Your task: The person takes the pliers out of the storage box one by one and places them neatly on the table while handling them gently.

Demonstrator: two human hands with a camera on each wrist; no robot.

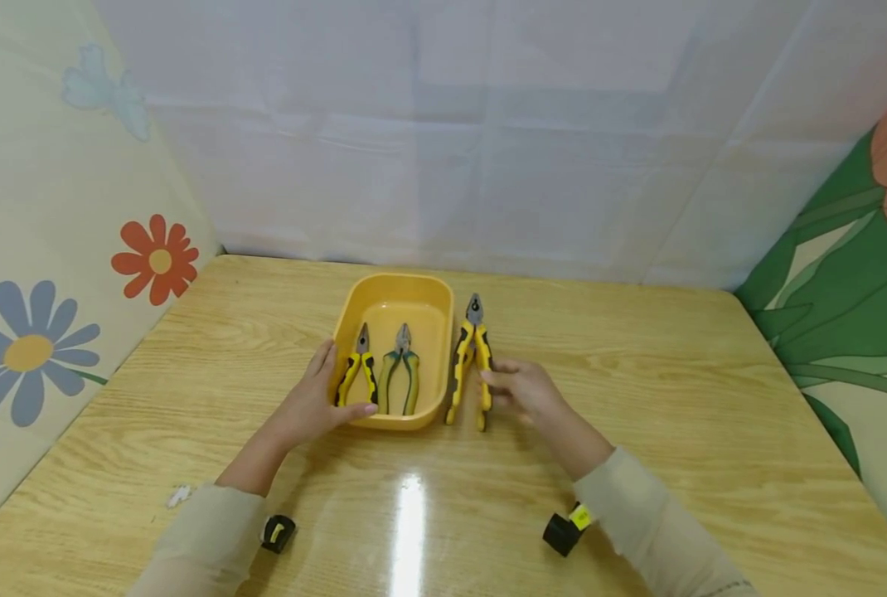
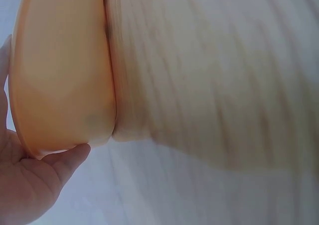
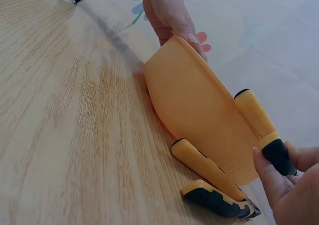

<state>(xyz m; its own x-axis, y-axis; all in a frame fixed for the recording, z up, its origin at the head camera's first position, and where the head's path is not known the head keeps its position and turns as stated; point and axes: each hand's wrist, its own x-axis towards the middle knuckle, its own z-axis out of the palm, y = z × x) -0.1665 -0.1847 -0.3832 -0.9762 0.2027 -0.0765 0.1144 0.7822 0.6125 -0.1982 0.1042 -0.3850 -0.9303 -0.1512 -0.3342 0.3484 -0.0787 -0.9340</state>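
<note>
My left hand (image 1: 312, 402) holds the near left corner of a yellow plastic tray (image 1: 434, 294), its thumb over the front rim. Inside lie black-and-yellow long-nose pliers (image 1: 351, 379) and green-handled pliers (image 1: 388, 377), side by side with noses pointing away. Right of the tray, my right hand (image 1: 529, 390) pinches one handle of larger yellow-and-black pliers (image 1: 486, 365), spread at the handles. In the right wrist view these pliers (image 3: 251, 113) are raised beside the tray wall; below them, other yellow-and-black handles (image 3: 197, 160) rest on the table, mostly hidden from the head view.
Two small black tape measures lie nearer me, one by the left sleeve (image 1: 278, 533) and one by the right sleeve (image 1: 563, 533). A white scrap (image 1: 179, 496) is on the wooden table (image 1: 637, 356) at left. White and flower-printed sheets hang behind and at both sides.
</note>
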